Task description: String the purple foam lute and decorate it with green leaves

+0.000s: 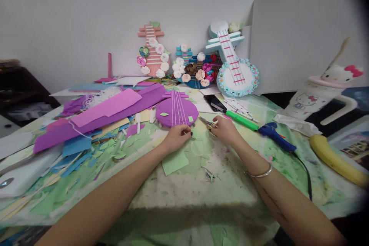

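A purple paper lute (163, 118) with white strings lies flat at the middle of the table, with a green leaf shape (164, 114) and a small pale green piece (190, 118) on its body. My left hand (178, 138) is at the lute's lower edge, fingers curled together; whatever they may pinch is too small to make out. Partly under that wrist is a light green paper sheet (175, 162). A little to the right, my right hand (226, 130) grips small scissors (206, 122) by the handles, their blades pointing left toward the lute.
Purple paper strips (144, 102) and many paper scraps (109, 148) cover the left side. Decorated lutes (238, 73) lean on the wall. At right are a green cutter (242, 120), a blue glue gun (276, 137) with its cable, a banana (337, 159) and a white cup (308, 100).
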Tool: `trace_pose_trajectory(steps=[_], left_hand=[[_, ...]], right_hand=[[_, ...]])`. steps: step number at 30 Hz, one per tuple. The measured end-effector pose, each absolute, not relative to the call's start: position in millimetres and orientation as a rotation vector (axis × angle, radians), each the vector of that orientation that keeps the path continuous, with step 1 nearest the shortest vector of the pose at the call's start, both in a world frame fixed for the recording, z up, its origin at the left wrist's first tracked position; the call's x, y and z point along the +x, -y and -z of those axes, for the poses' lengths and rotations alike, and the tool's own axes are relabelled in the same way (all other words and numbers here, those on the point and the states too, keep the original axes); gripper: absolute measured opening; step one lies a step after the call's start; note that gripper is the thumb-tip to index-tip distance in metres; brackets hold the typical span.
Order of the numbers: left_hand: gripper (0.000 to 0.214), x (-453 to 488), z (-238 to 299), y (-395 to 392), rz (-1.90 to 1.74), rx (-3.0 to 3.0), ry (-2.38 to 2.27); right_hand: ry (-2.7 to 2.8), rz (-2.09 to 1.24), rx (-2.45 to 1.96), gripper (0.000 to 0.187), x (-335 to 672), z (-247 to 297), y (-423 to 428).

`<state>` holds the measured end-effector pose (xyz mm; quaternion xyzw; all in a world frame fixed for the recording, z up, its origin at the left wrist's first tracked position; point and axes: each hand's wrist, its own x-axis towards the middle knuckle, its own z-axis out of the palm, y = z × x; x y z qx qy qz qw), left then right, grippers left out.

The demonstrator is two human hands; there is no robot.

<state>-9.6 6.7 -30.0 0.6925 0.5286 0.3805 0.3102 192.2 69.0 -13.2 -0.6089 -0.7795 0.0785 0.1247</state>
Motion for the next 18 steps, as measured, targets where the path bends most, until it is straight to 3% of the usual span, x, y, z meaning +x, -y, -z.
trace_pose_trajectory(steps=[13,18], left_hand=[[0.012,-53,-4,8,-0.999,1.525,-1.385],[0.012,-103,-18,25,-0.775,1.827,-1.940]], right_hand=[[2.253,-0.348,-1.770,0.030,193,15,-69],[2.250,-0.348,-1.775,0.029,192,14,-69]])
